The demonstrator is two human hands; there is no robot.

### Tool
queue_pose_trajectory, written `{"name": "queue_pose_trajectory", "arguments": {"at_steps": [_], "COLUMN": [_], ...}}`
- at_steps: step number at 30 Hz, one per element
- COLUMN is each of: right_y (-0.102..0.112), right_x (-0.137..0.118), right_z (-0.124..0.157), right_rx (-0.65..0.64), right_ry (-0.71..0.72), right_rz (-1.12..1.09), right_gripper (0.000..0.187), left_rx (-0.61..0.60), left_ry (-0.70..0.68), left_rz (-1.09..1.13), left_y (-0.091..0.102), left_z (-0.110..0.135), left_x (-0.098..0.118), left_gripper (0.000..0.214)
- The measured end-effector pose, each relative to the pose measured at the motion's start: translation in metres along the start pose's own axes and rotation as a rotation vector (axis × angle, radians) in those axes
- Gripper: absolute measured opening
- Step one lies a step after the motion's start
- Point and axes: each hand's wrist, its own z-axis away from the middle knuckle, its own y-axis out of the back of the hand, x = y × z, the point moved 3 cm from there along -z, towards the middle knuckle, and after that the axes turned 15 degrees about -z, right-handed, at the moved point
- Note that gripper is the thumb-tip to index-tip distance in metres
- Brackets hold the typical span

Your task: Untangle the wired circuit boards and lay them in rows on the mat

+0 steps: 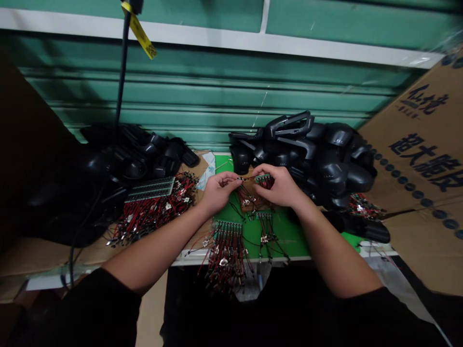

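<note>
My left hand [218,190] and my right hand [278,185] meet above a green mat [289,231] on the bench. The right hand grips a small green circuit-board strip [263,179] with red and black wires hanging from it. The left hand pinches a thin wire end [241,179] right beside that strip. Below the hands lie two more wired board strips [227,236] whose red and black leads trail over the bench's front edge.
Black plastic housings are heaped at the back right [318,154] and back left [133,154]. A big bundle of wired strips [155,205] lies at the left. A printed cardboard box [423,154] stands at the right. A black cable [121,72] hangs before the green wall.
</note>
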Motion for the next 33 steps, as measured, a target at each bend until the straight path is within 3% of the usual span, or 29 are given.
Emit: {"name": "queue_pose_trajectory", "arguments": {"at_steps": [14, 17, 26, 33], "right_y": [0.006, 0.006, -0.01, -0.015], "right_x": [0.006, 0.007, 0.007, 0.006], "right_z": [-0.003, -0.003, -0.004, -0.005], "right_rx": [0.158, 0.144, 0.08, 0.101], "right_ry": [-0.003, -0.019, 0.215, 0.153], "right_rz": [0.118, 0.134, -0.018, -0.125], "right_gripper": [0.013, 0.013, 0.014, 0.013], "left_rx": [-0.027, -0.034, -0.06, -0.073], "left_ry": [0.032, 0.037, 0.006, -0.011], "left_rz": [0.047, 0.048, 0.004, -0.045], "left_y": [0.002, 0.003, -0.001, -0.001], "left_z": [-0.003, -0.003, 0.0, -0.001], "left_x": [-0.005, -0.004, 0.003, 0.003], "left_gripper": [0.038, 0.039, 0.039, 0.039]}}
